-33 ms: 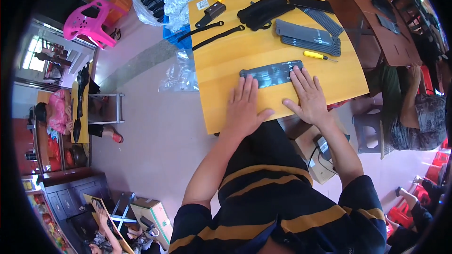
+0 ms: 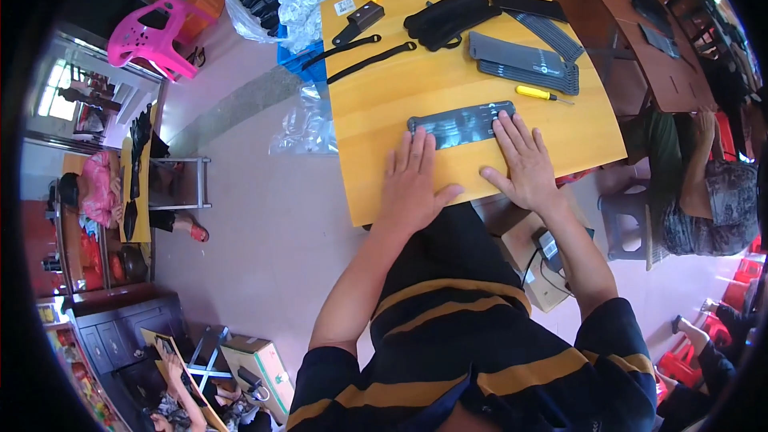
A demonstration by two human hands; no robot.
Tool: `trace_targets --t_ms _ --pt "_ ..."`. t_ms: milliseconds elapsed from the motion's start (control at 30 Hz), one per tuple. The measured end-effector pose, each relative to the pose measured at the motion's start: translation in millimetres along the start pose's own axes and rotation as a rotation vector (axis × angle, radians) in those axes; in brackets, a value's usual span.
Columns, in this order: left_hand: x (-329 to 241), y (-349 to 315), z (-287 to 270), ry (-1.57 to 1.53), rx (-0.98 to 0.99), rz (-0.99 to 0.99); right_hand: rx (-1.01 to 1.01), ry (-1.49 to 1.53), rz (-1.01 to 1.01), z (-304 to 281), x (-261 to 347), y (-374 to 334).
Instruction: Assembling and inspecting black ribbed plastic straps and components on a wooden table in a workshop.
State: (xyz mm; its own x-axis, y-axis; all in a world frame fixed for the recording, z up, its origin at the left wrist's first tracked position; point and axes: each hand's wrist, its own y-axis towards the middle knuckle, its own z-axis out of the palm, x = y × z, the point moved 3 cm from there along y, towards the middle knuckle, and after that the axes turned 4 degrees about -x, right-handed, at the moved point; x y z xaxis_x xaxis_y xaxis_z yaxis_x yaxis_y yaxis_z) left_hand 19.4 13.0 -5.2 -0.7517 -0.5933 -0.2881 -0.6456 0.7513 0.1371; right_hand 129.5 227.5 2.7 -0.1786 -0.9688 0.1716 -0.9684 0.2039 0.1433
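Note:
A flat, dark grey strip with a glossy, plastic-looking surface (image 2: 456, 128) lies crosswise on the yellow wooden table (image 2: 376, 112) in front of me. My left hand (image 2: 414, 180) rests palm down, fingers stretched, its fingertips at the strip's lower left edge. Over the strip's right end lie the fingertips of my right hand (image 2: 522, 160), flat and with the thumb spread. Neither hand grips anything. Beyond the right hand is a yellow-handled screwdriver (image 2: 534, 94). Stacked grey strips with slotted ends (image 2: 520, 62) lie just behind it.
Black padded pieces (image 2: 452, 18), two black straps (image 2: 372, 62) and a brown-black holder (image 2: 360, 24) lie at the table's far side. Left of the table stands a blue crate (image 2: 292, 60) with clear plastic bags. A pink stool (image 2: 156, 36) is farther left. People sit at both sides.

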Motion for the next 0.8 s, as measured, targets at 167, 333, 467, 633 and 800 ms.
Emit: trace_targets --t_ms 167,333,467,633,800 --pt "15.1 -14.8 -3.5 0.048 -0.006 -0.021 -0.014 0.008 -0.003 -1.1 1.3 1.0" --pt "14.8 -15.6 -6.5 0.034 -0.014 -0.01 0.009 0.003 0.011 -1.6 3.2 1.4" --pt "11.7 -15.1 -8.5 0.007 -0.033 -0.011 -0.096 -0.05 -0.031 -8.8 25.9 -0.1" --pt "13.9 -14.9 -7.3 0.044 -0.03 0.025 -0.057 0.107 -0.303 -0.9 80.6 12.1" --pt "11.0 -12.7 -6.1 0.05 0.01 0.026 0.011 0.123 -0.225 17.7 61.2 7.9"
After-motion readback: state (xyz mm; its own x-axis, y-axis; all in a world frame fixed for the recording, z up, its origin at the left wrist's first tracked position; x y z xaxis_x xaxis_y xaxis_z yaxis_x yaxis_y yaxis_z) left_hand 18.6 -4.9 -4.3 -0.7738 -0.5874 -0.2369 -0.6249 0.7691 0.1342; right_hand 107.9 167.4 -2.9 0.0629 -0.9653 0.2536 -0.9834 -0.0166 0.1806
